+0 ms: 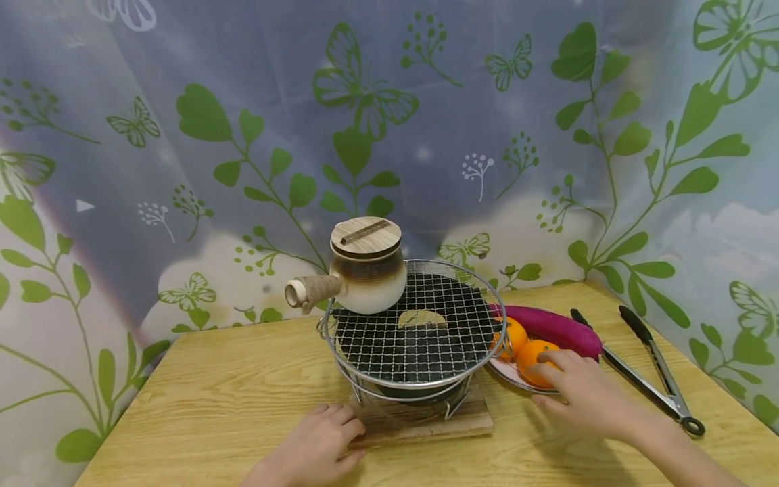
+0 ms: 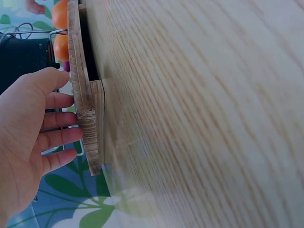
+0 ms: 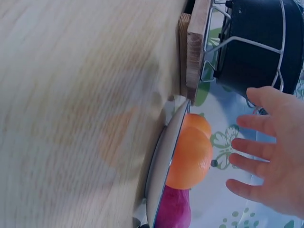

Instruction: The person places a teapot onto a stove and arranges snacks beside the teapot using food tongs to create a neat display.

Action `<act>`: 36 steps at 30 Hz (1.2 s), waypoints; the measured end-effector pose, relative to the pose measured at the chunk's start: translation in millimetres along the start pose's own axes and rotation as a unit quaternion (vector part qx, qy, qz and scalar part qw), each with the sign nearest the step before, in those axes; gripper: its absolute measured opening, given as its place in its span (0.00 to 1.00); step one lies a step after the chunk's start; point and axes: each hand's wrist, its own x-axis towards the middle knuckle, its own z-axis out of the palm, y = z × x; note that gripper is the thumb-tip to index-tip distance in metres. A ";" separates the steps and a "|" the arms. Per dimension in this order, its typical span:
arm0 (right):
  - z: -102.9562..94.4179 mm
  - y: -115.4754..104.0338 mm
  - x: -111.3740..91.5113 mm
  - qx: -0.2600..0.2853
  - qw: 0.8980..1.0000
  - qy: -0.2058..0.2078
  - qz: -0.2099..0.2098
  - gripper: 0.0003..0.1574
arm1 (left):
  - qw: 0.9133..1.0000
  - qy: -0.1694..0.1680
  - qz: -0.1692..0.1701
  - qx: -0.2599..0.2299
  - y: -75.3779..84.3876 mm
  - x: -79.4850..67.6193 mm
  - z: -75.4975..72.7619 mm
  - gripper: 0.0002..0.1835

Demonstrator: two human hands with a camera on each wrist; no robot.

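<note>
My left hand (image 1: 322,443) is at the left front corner of the wooden board (image 1: 435,431), its fingertips right at the edge and its fingers loosely extended. In the left wrist view nothing is gripped. Over the plate (image 1: 508,380) reaches my right hand (image 1: 587,399), fingers spread and holding nothing. Two oranges (image 1: 537,362) and a long purple vegetable (image 1: 550,327) lie on that plate. The right wrist view has a gap between the fingers and the nearer orange (image 3: 190,159).
On the board stands a dark round stove (image 3: 259,42) in a wire frame, topped by a round wire grill (image 1: 426,352). A lidded pot (image 1: 371,281) with a twine-wrapped handle sits on the grill's left side. Black-tipped tongs (image 1: 660,368) lie at the right.
</note>
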 end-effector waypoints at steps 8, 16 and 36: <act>-8.3 10.1 -2.1 -0.026 0.998 0.051 0.035 0.24 | 1.000 0.000 0.001 0.001 0.3 0.3 0.5 0.10; -9.8 29.6 -2.5 -0.019 0.993 0.104 0.054 0.27 | 1.000 0.004 -0.010 0.015 2.5 -0.1 0.1 0.11; -6.4 71.2 -14.2 -0.048 0.982 0.101 0.150 0.40 | 1.000 0.007 -0.024 0.008 2.8 0.2 1.0 0.12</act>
